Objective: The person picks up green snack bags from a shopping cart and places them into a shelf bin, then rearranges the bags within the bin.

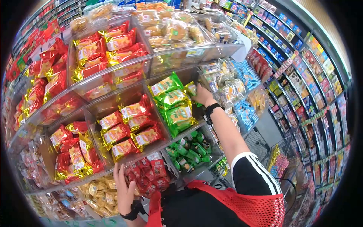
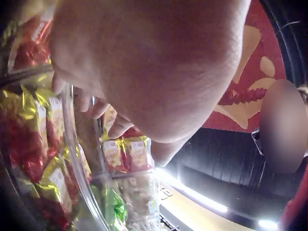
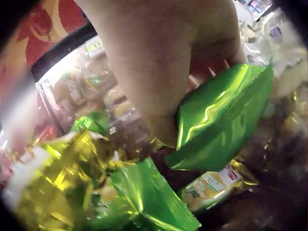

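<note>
In the head view my right hand [image 1: 204, 96] reaches into the bin of green snack packets [image 1: 176, 102] and grips one green packet [image 1: 191, 89] at its right side. The right wrist view shows that shiny green foil packet [image 3: 224, 115] between thumb and fingers, with another packet [image 3: 214, 187] lying below it. My left hand [image 1: 124, 191] is at the front edge of the display, its fingers straight and touching the rim beside small red packets [image 1: 151, 176]. It holds nothing. Up close, the left hand [image 2: 144, 67] hides part of the bins in the left wrist view.
Clear bin walls [image 1: 159, 108] divide the stepped display. Red and gold packets [image 1: 128, 125] fill the bins to the left. Bagged breads [image 1: 174, 28] lie on the upper tier, wrapped snacks [image 1: 227, 85] to the right. Stocked shelves [image 1: 302, 83] stand across the aisle.
</note>
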`<state>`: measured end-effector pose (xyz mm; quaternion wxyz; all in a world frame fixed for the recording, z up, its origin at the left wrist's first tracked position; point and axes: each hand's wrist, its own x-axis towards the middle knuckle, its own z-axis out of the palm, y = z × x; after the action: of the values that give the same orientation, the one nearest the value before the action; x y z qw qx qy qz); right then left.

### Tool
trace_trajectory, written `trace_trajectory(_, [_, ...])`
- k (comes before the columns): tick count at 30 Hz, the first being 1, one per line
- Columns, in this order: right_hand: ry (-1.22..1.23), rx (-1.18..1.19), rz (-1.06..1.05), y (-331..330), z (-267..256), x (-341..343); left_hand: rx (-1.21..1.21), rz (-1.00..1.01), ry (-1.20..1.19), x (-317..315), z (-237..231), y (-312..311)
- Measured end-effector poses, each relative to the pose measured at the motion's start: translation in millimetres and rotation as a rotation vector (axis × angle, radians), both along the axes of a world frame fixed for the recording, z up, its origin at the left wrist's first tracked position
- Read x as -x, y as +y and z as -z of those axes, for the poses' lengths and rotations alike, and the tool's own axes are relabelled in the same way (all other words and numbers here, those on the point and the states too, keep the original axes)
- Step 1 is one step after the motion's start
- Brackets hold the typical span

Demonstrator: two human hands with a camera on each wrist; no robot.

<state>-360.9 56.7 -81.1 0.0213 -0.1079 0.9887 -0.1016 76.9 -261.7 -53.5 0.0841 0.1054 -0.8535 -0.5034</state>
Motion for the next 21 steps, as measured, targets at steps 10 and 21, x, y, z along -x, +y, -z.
trace_trajectory(10, [-0.039,-0.058,-0.193,-15,20,55,0.032,-0.091,-0.094,-15,-4,-29])
trace_trajectory(21, [0.465,-0.503,-0.702,-10,13,51,0.05,0.02,-0.087,6,-1,-22])
